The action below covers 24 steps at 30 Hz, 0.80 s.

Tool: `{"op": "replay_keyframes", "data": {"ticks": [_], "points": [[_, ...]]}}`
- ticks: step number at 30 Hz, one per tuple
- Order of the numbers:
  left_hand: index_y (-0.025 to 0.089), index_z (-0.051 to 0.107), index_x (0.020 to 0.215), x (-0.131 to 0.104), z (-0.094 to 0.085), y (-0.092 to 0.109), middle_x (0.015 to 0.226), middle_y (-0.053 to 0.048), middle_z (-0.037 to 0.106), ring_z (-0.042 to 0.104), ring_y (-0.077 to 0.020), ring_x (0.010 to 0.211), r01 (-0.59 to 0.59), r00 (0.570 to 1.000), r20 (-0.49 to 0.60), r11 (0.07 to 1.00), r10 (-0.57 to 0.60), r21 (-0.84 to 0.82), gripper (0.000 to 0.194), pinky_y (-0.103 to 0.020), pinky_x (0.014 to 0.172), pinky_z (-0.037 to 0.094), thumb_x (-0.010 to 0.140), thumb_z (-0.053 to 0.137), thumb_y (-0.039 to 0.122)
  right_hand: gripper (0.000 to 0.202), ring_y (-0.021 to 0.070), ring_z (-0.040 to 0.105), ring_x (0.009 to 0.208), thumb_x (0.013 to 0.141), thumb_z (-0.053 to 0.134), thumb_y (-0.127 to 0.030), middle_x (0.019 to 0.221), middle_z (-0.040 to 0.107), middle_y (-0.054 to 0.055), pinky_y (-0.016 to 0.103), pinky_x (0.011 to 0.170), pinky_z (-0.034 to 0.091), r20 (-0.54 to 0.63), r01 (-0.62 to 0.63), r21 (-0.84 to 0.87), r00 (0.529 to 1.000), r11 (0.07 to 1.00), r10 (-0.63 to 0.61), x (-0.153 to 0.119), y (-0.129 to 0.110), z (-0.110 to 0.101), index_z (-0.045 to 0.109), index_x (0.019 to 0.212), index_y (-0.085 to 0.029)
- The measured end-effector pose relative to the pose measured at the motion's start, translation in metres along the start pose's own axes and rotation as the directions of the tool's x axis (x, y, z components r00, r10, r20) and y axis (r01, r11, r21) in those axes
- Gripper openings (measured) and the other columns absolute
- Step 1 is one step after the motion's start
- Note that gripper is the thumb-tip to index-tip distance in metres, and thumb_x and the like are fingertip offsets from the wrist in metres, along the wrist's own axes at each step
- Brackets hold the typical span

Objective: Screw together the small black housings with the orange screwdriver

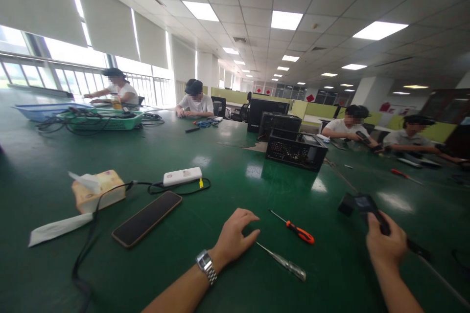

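Fingers (391, 225) of the right hand (387, 242) wrap around a black, elongated handheld device (364, 203), which juts toward eleven o'clock from that hand; whether it touches the glossy green counter (235, 171) is unclear. The left hand (237, 235) is half curled, thumb and forefinger moderately apart. From it, a slim steel screwdriver with a clear handle (289, 266) lies at four o'clock, its tip just beside the thumb, and an orange-and-black-handled screwdriver (300, 232) at three. The right hand hides part of the device, whose greyish panel is too blurred to read. Whether the black block (345, 204) at its nine o'clock side joins it, I cannot tell. Both forearms (183, 289) are cut off below.
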<state>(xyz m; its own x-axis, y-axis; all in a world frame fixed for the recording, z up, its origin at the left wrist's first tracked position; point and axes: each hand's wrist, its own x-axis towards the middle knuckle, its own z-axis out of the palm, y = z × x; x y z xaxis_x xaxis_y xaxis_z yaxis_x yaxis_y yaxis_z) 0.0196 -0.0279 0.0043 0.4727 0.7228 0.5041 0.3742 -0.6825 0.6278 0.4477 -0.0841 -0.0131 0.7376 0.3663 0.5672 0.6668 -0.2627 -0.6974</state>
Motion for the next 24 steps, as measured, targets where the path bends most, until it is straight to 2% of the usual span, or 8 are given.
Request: {"op": "replay_keyframes", "data": {"ticks": [2, 4, 5, 7, 11, 14, 18, 24], "points": [[0.023, 0.066, 0.109, 0.0, 0.0, 0.0, 0.107, -0.006, 0.064, 0.059, -0.0226, 0.1, 0.0, 1.0, -0.004, 1.0, 0.0, -0.003, 0.026, -0.038, 0.09, 0.051, 0.084, 0.063, 0.025, 0.065, 0.0346, 0.058, 0.103, 0.082, 0.046, -0.059, 0.116, 0.06, 0.019, 0.047, 0.089, 0.046, 0.052, -0.047, 0.221, 0.998, 0.974, 0.037, -0.023, -0.037, 0.011, 0.059, 0.123, -0.01], [0.024, 0.064, 0.112, 0.0, -0.001, 0.0, 0.109, -0.006, 0.064, 0.059, -0.0232, 0.102, 0.003, 1.0, -0.018, 1.0, -0.003, -0.01, 0.03, -0.039, 0.091, 0.05, 0.083, 0.064, 0.025, 0.056, 0.0307, 0.06, 0.101, 0.079, 0.054, -0.057, 0.11, 0.066, 0.014, 0.042, 0.091, 0.047, 0.186, 0.028, 0.364, 0.977, 0.931, -0.102, -0.05, -0.07, 0.022, 0.065, 0.114, -0.014], [0.024, 0.063, 0.115, 0.0, -0.001, -0.001, 0.111, -0.006, 0.063, 0.059, -0.0235, 0.103, 0.007, 1.0, -0.026, 1.0, -0.008, -0.016, 0.033, -0.039, 0.092, 0.05, 0.082, 0.065, 0.025, 0.051, 0.0294, 0.061, 0.101, 0.08, 0.056, -0.055, 0.109, 0.067, 0.012, 0.041, 0.092, 0.046, 0.262, 0.065, 0.421, 0.946, 0.905, -0.19, -0.063, -0.084, 0.025, 0.067, 0.109, -0.015], [0.026, 0.056, 0.125, 0.0, -0.002, -0.001, 0.119, -0.007, 0.06, 0.058, -0.0241, 0.107, 0.023, 0.999, -0.037, 0.999, -0.024, -0.031, 0.046, -0.04, 0.095, 0.05, 0.081, 0.067, 0.026, 0.04, 0.0272, 0.061, 0.102, 0.081, 0.059, -0.05, 0.109, 0.067, 0.01, 0.039, 0.093, 0.047, 0.394, 0.111, 0.523, 0.848, 0.845, -0.355, -0.088, -0.107, 0.029, 0.069, 0.103, -0.018], [0.029, 0.038, 0.141, 0.002, 0.0, -0.003, 0.14, -0.008, 0.044, 0.051, -0.026, 0.121, 0.03, 1.0, -0.004, 0.998, -0.031, -0.063, 0.075, -0.043, 0.103, 0.044, 0.075, 0.074, 0.026, 0.026, 0.0252, 0.061, 0.103, 0.083, 0.062, -0.042, 0.108, 0.067, 0.008, 0.038, 0.092, 0.048, 0.5, 0.129, 0.639, 0.679, 0.758, -0.537, -0.124, -0.139, 0.03, 0.071, 0.099, -0.022], [0.029, 0.038, 0.141, 0.005, 0.005, -0.005, 0.142, -0.008, 0.043, 0.046, -0.0272, 0.127, 0.013, 0.998, 0.06, 0.998, -0.009, -0.062, 0.08, -0.045, 0.108, 0.038, 0.071, 0.078, 0.023, 0.025, 0.0255, 0.061, 0.103, 0.082, 0.063, -0.04, 0.106, 0.067, 0.008, 0.039, 0.094, 0.048, 0.537, 0.117, 0.66, 0.619, 0.742, -0.574, -0.138, -0.151, 0.034, 0.071, 0.098, -0.022], [0.027, 0.053, 0.128, 0.007, 0.008, -0.009, 0.129, -0.008, 0.054, 0.053, -0.0275, 0.116, 0.029, 0.995, 0.101, 0.999, -0.025, -0.028, 0.063, -0.046, 0.103, 0.041, 0.07, 0.077, 0.019, 0.027, 0.0261, 0.058, 0.111, 0.081, 0.063, -0.034, 0.115, 0.065, 0.009, 0.041, 0.101, 0.043, 0.592, 0.1, 0.654, 0.549, 0.75, -0.59, -0.144, -0.153, 0.039, 0.069, 0.104, -0.021], [0.026, 0.061, 0.119, 0.007, 0.004, -0.013, 0.123, -0.006, 0.057, 0.055, -0.0261, 0.114, 0.027, 0.994, 0.104, 0.997, -0.02, -0.068, 0.055, -0.04, 0.1, 0.044, 0.067, 0.079, 0.019, 0.052, 0.0266, 0.056, 0.116, 0.077, 0.067, -0.03, 0.129, 0.058, 0.009, 0.042, 0.1, 0.044, 0.713, -0.065, 0.608, 0.483, 0.791, -0.508, -0.142, -0.141, 0.039, 0.056, 0.128, -0.022]]}}
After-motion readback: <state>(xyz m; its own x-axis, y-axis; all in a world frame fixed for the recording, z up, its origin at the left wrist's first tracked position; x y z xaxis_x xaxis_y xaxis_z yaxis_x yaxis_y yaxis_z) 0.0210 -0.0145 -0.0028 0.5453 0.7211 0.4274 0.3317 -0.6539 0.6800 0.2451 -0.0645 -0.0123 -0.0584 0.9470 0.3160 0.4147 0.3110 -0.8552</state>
